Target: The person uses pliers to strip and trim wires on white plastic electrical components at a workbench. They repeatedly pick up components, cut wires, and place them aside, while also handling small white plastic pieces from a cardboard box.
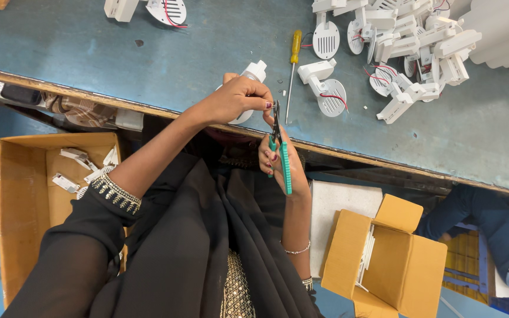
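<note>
Green-handled pliers [282, 156] are standing upright in the closed right hand [284, 168], jaws pointing up at the white plastic part [250, 82] the left hand [237, 97] is pinching just above them.

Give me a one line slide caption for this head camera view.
Left hand holds a white plastic part while right hand works green-handled pliers over a blue workbench.

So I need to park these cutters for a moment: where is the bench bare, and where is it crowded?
The blue bench is bare between the white parts at the top left and the yellow screwdriver, and again along the near edge right of the hands, below the pile of white parts. That pile crowds the top right.
</note>
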